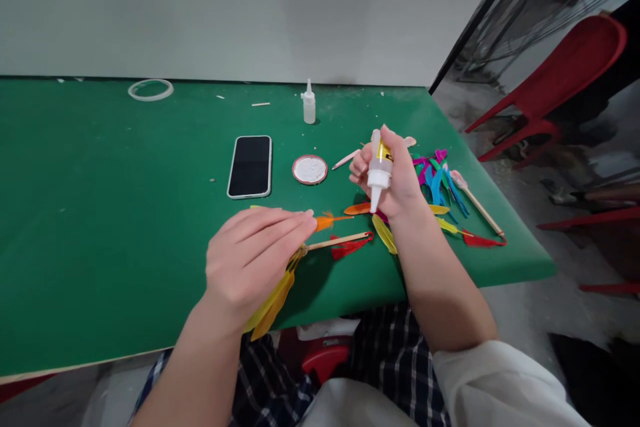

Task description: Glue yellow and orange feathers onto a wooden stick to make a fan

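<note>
My left hand is closed, and an orange feather sticks out past its fingertips, quill to the right. Under the same hand lies a wooden stick with a red tassel at its right end. Yellow feathers hang below the palm by the stick's other end; whether the fingers also grip the stick is hidden. My right hand wraps round a glue bottle with a yellow label, its white nozzle pointing down. Beneath the nozzle are another orange feather and a yellow feather.
On the green table are a phone, a round white disc, a small upright bottle, a pen-like stick and a clear ring. Colourful feathers and a second tasselled stick lie right. Red chairs stand beyond.
</note>
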Motion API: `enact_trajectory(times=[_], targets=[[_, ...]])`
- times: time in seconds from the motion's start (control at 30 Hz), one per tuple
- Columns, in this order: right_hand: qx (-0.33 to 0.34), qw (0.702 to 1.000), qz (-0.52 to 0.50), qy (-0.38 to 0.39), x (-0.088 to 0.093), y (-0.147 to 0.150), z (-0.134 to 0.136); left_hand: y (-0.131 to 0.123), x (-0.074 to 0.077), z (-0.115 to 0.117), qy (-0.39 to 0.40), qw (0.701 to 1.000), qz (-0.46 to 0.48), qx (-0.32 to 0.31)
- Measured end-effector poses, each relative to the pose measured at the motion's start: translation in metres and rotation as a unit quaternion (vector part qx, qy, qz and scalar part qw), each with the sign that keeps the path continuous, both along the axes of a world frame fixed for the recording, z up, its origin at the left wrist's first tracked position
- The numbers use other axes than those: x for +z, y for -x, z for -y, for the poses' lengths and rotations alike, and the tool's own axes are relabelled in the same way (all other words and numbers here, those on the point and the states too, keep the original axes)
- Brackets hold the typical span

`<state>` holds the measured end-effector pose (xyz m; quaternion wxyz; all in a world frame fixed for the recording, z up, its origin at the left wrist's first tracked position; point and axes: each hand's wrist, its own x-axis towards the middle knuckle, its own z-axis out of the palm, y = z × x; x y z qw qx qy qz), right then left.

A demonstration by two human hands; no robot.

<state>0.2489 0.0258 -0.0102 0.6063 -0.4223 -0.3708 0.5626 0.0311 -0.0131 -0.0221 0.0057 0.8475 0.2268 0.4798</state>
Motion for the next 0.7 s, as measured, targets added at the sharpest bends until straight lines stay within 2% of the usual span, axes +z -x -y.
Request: enact_trajectory(times=[0.13, 0.27, 0.7], targets=[[-0.035, 0.999, 0.018, 0.014, -0.005, 0.002, -0.003, -0.002, 0.001, 0.0, 0.006, 1.0, -0.018, -0.006], [-0.042, 0.998, 0.014, 0.039, -0.008, 0.007, -0.003, -0.003, 0.002, 0.0, 0.0, 1.0, -0.011, 0.001], [-0.043, 0.999, 0.023, 0.008, -0.01, 0.011, -0.003, -0.003, 0.001, 0.002, -0.001, 1.0, -0.006, 0.006]])
